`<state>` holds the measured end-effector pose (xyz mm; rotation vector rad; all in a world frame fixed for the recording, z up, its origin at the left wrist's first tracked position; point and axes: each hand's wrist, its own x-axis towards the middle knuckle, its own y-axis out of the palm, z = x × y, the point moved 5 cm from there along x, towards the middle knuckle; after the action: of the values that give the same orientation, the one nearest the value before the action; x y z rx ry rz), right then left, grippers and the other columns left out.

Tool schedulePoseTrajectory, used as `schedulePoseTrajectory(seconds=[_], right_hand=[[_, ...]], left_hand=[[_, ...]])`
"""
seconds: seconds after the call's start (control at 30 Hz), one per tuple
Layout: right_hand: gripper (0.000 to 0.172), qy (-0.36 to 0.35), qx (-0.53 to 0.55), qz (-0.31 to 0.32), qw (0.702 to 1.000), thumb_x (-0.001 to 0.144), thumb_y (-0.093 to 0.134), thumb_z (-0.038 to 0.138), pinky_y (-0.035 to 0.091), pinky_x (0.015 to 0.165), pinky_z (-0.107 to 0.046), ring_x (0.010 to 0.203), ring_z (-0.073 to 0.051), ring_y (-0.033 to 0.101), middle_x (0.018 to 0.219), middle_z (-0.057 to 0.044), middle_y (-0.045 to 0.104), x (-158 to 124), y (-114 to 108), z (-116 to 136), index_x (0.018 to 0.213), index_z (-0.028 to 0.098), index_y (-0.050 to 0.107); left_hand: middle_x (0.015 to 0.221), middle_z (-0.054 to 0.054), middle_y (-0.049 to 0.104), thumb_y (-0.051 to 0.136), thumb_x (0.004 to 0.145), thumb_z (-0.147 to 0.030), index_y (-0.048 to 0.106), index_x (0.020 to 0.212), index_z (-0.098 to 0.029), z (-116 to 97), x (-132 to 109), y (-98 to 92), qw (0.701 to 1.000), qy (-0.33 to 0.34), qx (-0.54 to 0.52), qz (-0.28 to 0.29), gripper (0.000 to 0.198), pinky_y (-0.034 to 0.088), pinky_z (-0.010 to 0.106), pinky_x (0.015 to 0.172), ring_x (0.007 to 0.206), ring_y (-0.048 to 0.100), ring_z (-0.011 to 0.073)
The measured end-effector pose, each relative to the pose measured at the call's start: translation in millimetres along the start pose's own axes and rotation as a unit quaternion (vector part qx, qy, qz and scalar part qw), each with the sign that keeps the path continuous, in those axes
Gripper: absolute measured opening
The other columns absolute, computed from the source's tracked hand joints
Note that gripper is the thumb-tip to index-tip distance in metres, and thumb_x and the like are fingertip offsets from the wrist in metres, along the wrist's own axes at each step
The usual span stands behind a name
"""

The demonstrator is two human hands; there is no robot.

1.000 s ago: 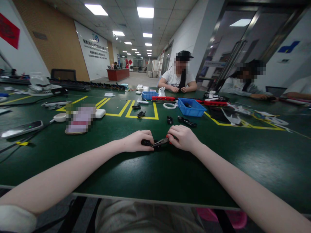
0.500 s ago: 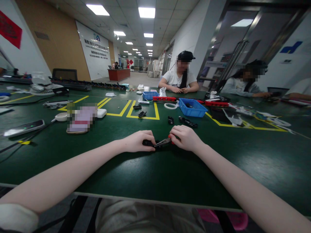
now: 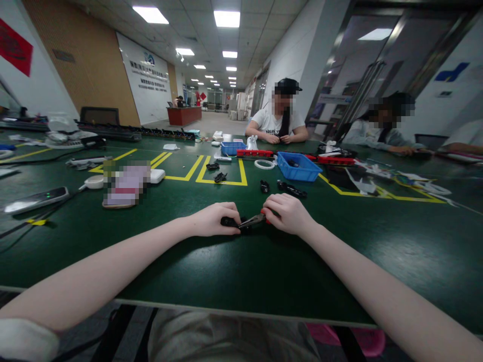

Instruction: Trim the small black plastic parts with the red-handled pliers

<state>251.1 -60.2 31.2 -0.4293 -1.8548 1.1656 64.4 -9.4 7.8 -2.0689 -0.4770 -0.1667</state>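
Note:
Close above the green table (image 3: 241, 271), my left hand (image 3: 217, 219) pinches a small black plastic part (image 3: 228, 221) between thumb and fingers. My right hand (image 3: 285, 212) is closed round the red handles of needle-nose pliers (image 3: 253, 220). The pliers' grey jaws point left and meet the black part beside my left fingertips. Whether the jaws grip it, I cannot tell. Beyond my right hand lie a longer black part (image 3: 292, 189) and a short black part (image 3: 264, 186). Two more small black pieces, one of them a clip-like piece (image 3: 220, 177), rest inside a yellow tape outline.
A blue bin (image 3: 298, 167) holding a dark piece stands past my right hand, with a smaller blue bin (image 3: 232, 148) further back. On the left are a phone (image 3: 127, 185), a white case (image 3: 157, 176) and cables. A person (image 3: 279, 120) sits across the table, another at the right.
Both hands keep nearly the same place, the left on the black part and the right on the pliers. The whole view has shifted very slightly.

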Motion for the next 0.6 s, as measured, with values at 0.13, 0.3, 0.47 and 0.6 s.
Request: schedulePoseTrajectory(seconds=[0.13,0.3,0.47,0.6], right_hand=[[0.026,0.003,-0.005,-0.004,1.000,0.095,0.042,0.027,0.038,0.066,-0.031,0.070,-0.016,0.055,0.081,-0.007,0.065,0.9,-1.9,1.5,0.081,0.017,0.063],[0.026,-0.005,-0.009,-0.011,1.000,0.095,0.042,0.025,0.038,0.065,-0.031,0.067,-0.016,0.054,0.078,-0.006,0.064,1.4,-1.3,3.0,0.080,0.017,0.062],[0.025,-0.012,-0.006,-0.018,1.000,0.094,0.043,0.024,0.039,0.065,-0.031,0.066,-0.016,0.054,0.077,-0.006,0.064,2.2,0.8,2.7,0.079,0.017,0.061],[0.025,-0.017,-0.013,-0.012,1.000,0.094,0.043,0.024,0.038,0.065,-0.032,0.067,-0.016,0.055,0.077,-0.007,0.064,2.5,-0.7,-0.6,0.079,0.017,0.061]], left_hand=[[0.098,0.005,0.059,0.068,0.084,-0.030,0.068,0.089,-0.017,0.4,-0.3,-0.1,1.000,0.004,0.003,-0.006,0.014,0.046,0.029,0.084,0.090,0.060,0.0173],[0.099,0.005,0.059,0.069,0.084,-0.030,0.069,0.090,-0.017,0.2,-0.2,-1.3,1.000,0.008,0.006,-0.008,0.015,0.046,0.028,0.083,0.091,0.060,0.0174],[0.100,0.005,0.060,0.069,0.084,-0.029,0.068,0.089,-0.016,0.1,0.2,-2.4,1.000,0.020,0.007,-0.010,0.014,0.046,0.028,0.084,0.092,0.060,0.0176],[0.100,0.005,0.060,0.069,0.084,-0.029,0.068,0.091,-0.017,0.2,0.2,-2.2,1.000,0.017,0.006,-0.007,0.014,0.046,0.028,0.085,0.092,0.061,0.0177]])
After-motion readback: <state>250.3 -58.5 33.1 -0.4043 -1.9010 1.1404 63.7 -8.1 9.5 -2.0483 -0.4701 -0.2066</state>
